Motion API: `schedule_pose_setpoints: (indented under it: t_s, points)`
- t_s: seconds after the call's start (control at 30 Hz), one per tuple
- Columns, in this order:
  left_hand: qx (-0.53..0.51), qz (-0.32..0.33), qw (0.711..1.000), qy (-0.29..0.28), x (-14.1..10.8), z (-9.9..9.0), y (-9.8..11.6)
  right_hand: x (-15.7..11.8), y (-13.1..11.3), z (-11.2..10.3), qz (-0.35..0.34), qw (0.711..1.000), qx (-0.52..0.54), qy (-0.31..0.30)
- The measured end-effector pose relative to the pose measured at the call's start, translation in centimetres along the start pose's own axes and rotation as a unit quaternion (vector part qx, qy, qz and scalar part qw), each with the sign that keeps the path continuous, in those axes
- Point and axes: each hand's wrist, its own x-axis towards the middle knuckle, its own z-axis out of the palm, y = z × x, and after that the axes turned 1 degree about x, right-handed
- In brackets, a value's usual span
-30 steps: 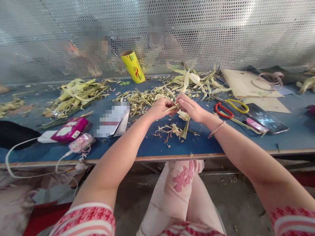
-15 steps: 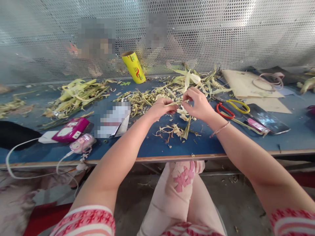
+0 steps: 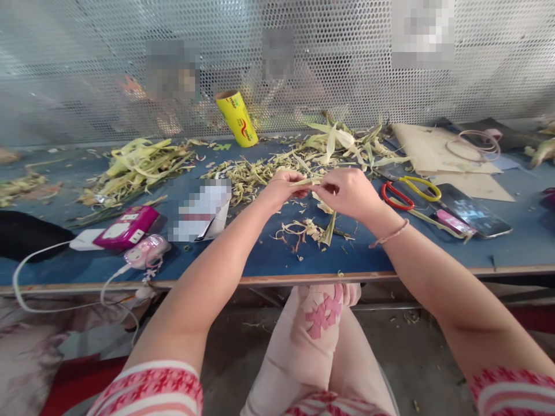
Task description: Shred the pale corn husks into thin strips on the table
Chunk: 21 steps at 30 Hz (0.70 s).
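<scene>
Between my hands is a thin pale green plant strip (image 3: 302,182). My left hand (image 3: 286,188) pinches it from the left. My right hand (image 3: 344,190) is closed on its right end, the fingertips almost meeting those of the left. Behind the hands lies a heap of shredded pale plant pieces (image 3: 251,173), with longer husk leaves (image 3: 338,141) at its right. A small bunch of curled scraps (image 3: 310,230) rests on the blue table (image 3: 269,260) just in front of the hands.
Red and yellow scissors (image 3: 401,199) and a phone (image 3: 474,211) lie at the right. A yellow roll (image 3: 237,118) stands tilted before the perforated screen (image 3: 347,63). Leaf bundle (image 3: 139,167), blurred device (image 3: 202,211), magenta box (image 3: 126,226) and cables lie left.
My right hand has moved slightly down and left, its fingers now closed by the left fingertips on the strip. My left hand has hardly moved.
</scene>
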Motion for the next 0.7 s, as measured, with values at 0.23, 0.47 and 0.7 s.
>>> schedule_pose_setpoints:
  t_s: [0.23, 0.47, 0.7]
  points:
    - [0.006, 0.003, 1.000, -0.003, 0.3, 0.1, -0.2, 0.2, 0.0, 1.6, 0.088, 0.993, -0.025, -0.071]
    - [-0.006, 0.019, 1.000, -0.016, 0.1, 0.0, -0.1, 0.2, 0.0, 1.5, 0.073, 0.994, 0.055, -0.063]
    - [0.018, 0.039, 0.998, -0.036, 0.1, -0.3, -0.2, 0.4, 0.8, 1.0, 0.083, 0.989, 0.121, -0.025]
